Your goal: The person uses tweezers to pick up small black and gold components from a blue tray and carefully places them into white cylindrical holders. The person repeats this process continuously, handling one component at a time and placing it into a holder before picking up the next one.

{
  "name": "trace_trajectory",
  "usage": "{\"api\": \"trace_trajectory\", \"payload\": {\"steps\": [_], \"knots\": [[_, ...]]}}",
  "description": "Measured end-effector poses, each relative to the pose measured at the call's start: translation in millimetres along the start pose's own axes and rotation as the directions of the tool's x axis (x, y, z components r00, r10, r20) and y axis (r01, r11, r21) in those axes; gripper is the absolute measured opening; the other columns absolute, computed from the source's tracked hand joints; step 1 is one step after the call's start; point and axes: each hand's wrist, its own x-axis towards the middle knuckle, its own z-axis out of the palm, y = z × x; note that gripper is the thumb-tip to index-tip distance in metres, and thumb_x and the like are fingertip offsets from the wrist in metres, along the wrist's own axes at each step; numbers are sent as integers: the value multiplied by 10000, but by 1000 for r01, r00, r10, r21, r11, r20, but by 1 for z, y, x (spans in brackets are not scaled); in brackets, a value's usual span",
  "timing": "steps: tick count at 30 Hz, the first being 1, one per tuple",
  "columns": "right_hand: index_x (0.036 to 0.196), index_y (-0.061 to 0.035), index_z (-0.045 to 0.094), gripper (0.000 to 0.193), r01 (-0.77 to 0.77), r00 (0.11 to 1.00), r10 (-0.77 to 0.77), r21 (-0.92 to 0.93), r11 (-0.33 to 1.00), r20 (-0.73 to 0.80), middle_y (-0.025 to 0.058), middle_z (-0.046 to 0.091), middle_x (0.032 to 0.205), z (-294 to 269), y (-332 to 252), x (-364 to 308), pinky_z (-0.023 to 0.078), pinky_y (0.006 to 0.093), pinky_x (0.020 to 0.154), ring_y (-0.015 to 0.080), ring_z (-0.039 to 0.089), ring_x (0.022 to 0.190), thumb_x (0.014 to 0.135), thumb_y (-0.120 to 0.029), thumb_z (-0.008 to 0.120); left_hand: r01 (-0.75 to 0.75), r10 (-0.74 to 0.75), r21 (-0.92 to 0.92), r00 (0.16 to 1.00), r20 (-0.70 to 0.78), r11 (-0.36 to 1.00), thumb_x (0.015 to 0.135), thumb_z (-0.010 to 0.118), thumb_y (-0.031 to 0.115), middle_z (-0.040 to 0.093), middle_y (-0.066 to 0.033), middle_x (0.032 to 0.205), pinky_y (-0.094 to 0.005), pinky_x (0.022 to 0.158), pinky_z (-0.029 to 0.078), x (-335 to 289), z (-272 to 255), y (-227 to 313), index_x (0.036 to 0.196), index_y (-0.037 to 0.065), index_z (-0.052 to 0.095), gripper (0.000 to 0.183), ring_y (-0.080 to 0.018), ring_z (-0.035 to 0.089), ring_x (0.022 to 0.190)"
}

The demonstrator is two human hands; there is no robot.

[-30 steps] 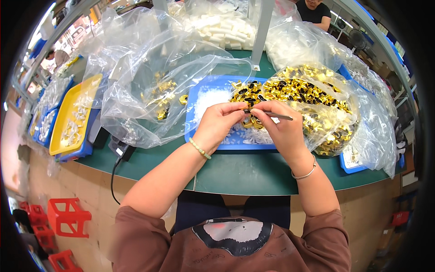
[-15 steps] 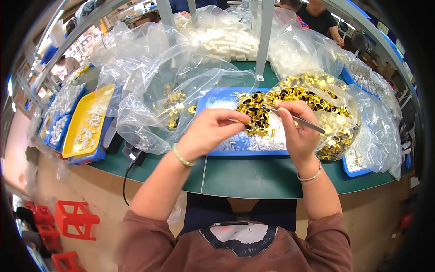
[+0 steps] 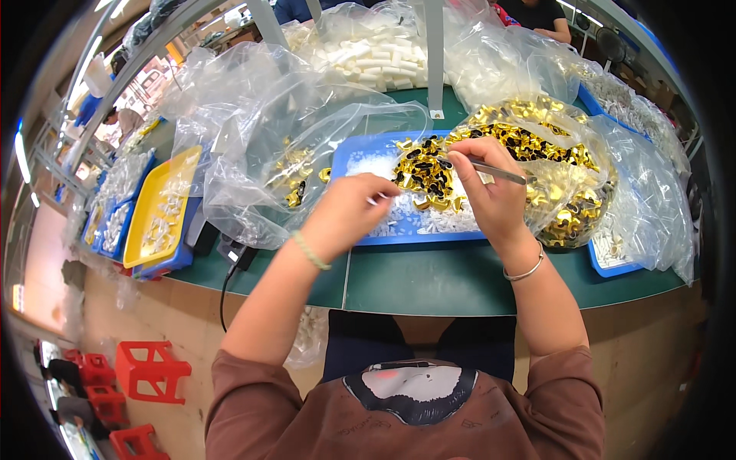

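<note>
My right hand [image 3: 493, 184] holds metal tweezers [image 3: 502, 173] between thumb and fingers, their tip end hidden by the hand over a pile of shiny gold and black curved pieces [image 3: 425, 170]. Beside the pile's left edge, my left hand [image 3: 349, 208] has thumb and fingertips brought together; whatever is between them, if anything, is hidden. The gold pieces lie in a blue tray [image 3: 414, 240], among small white translucent pieces [image 3: 447, 221] and a heap of whitish bits [image 3: 371, 165].
Right of the tray bulges a clear bag of gold pieces [image 3: 571, 211]; to the left lies another clear bag [image 3: 253, 176]. White cylinders [image 3: 379, 60] fill a bag behind a grey post [image 3: 435, 69]. A yellow tray [image 3: 143, 234] stands far left, red stools [image 3: 153, 370] on the floor.
My left hand has turned and moved slightly lower, its fingertips now at the pile's edge; the gold piece it held is out of sight. My right hand has shifted left and up with the tweezers.
</note>
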Motion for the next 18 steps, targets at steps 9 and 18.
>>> {"api": "trace_trajectory", "payload": {"steps": [9, 18], "knots": [[972, -29, 631, 75, 80, 997, -81, -120, 990, 1, 125, 650, 857, -2, -1, 0, 492, 359, 637, 302, 616, 734, 904, -42, 604, -185, 191, 229, 982, -4, 956, 790, 739, 190, 628, -143, 901, -388, 781, 515, 25, 50, -9, 952, 60, 647, 228, -316, 635, 878], [957, -77, 622, 146, 61, 920, -27, -76, 995, 392, 117, 661, 824, 6, -4, -9, 512, 374, 611, 304, 647, 708, 835, -126, 686, -264, 269, 53, 956, -118, 963, 786, 727, 145, 588, -109, 943, -396, 771, 504, 30, 66, -15, 977, 75, 612, 233, -321, 607, 878]]}}
